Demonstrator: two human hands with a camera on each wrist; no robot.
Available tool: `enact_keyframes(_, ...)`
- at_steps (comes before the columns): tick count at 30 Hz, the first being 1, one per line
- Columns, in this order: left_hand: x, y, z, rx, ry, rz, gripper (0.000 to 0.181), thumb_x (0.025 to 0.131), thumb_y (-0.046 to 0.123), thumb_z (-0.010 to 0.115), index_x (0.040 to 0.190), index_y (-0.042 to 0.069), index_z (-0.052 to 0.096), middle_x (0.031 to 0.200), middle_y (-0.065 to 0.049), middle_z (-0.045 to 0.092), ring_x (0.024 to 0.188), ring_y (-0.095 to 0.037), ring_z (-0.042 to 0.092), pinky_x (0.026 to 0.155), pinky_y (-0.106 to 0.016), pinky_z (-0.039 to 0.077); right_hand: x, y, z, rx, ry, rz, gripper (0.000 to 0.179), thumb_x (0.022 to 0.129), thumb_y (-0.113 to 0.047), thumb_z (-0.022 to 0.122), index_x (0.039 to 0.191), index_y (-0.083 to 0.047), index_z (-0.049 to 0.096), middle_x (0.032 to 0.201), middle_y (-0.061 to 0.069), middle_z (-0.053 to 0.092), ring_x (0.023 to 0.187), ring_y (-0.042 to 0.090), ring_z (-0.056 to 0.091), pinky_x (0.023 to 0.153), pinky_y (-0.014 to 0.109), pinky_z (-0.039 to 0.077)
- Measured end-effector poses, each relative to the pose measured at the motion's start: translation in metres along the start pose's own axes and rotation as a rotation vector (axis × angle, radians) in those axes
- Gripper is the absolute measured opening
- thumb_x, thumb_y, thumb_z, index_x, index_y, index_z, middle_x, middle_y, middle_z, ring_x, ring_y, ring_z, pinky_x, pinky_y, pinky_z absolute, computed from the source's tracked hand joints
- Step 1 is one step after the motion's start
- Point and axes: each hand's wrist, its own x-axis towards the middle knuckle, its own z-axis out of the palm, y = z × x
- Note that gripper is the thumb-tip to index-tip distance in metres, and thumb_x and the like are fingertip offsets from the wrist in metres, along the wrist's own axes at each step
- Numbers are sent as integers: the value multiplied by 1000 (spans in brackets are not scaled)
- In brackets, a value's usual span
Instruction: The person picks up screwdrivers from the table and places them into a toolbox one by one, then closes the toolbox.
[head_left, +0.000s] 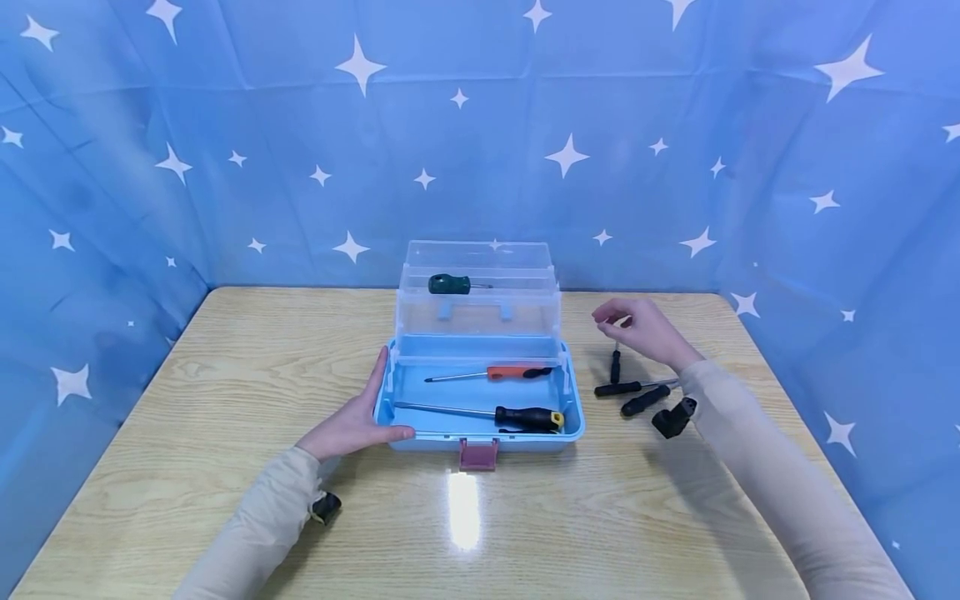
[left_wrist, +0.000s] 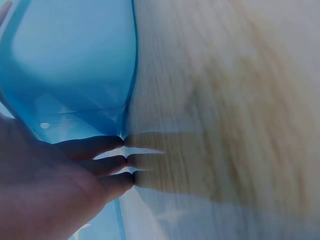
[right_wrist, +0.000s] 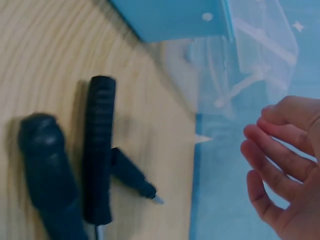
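My left hand [head_left: 356,421] rests against the left end of a blue toolbox [head_left: 420,442], thumb along its front rim. In the left wrist view its straight fingers [left_wrist: 95,147] lie on the box wall, tips down at the table. My right hand [head_left: 637,327] hovers right of the box with loosely bent fingers and nothing between them. Below it lie a small black screwdriver [right_wrist: 131,175], a screwdriver with a ribbed black handle [right_wrist: 100,150] and one with a thicker handle [right_wrist: 47,160], all apart from the hand.
The toolbox's clear lid [head_left: 480,254] stands raised, a green-handled screwdriver [head_left: 450,284] on its clear tray. Inside lie an orange-handled screwdriver [head_left: 513,372] and a large black-and-yellow one [head_left: 525,418]. A purple latch [head_left: 478,456] hangs at the front. A starry blue curtain [head_left: 480,125] surrounds the wooden table [head_left: 300,342].
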Motion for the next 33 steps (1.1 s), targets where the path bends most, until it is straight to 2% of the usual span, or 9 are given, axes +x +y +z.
enact_keyframes(6, 0, -1, 0, -7, 3, 0, 122, 80, 36, 79, 152, 29, -20, 159, -21, -2, 140, -46, 15, 108, -61, 22, -10, 13, 4, -15, 4, 20, 20, 95, -6, 59, 109, 6, 67, 102, 19, 68, 93, 31, 63, 79, 47, 53)
enact_keyframes(14, 1, -1, 0, -18, -1, 5, 123, 80, 37, 79, 152, 29, -20, 160, -19, -2, 141, -45, 13, 108, -61, 21, -24, 23, 10, -53, -9, 137, 23, 96, -9, 59, 110, 6, 66, 101, 17, 67, 95, 33, 62, 81, 49, 50)
enact_keyframes(22, 0, 0, 0, -16, 2, 15, 123, 80, 36, 79, 152, 28, -21, 159, -19, -4, 141, -44, 11, 109, -60, 20, -31, 33, 16, -61, 1, 145, 20, 94, -6, 61, 107, 7, 67, 98, 17, 68, 92, 34, 63, 78, 46, 50)
enact_keyframes(28, 0, -1, 0, -24, 2, 19, 123, 80, 37, 79, 152, 28, -21, 160, -19, -4, 141, -44, 11, 109, -60, 20, -35, 36, 18, -92, 35, 182, 18, 92, -8, 64, 101, 7, 68, 91, 16, 68, 84, 31, 62, 72, 43, 50)
enact_keyframes(33, 1, -1, 0, -28, 3, 19, 123, 80, 37, 79, 152, 28, -20, 160, -18, -5, 141, -44, 11, 108, -61, 20, -40, 35, 20, -122, 21, 241, 23, 91, -14, 66, 101, 7, 68, 89, 14, 68, 81, 29, 62, 69, 41, 50)
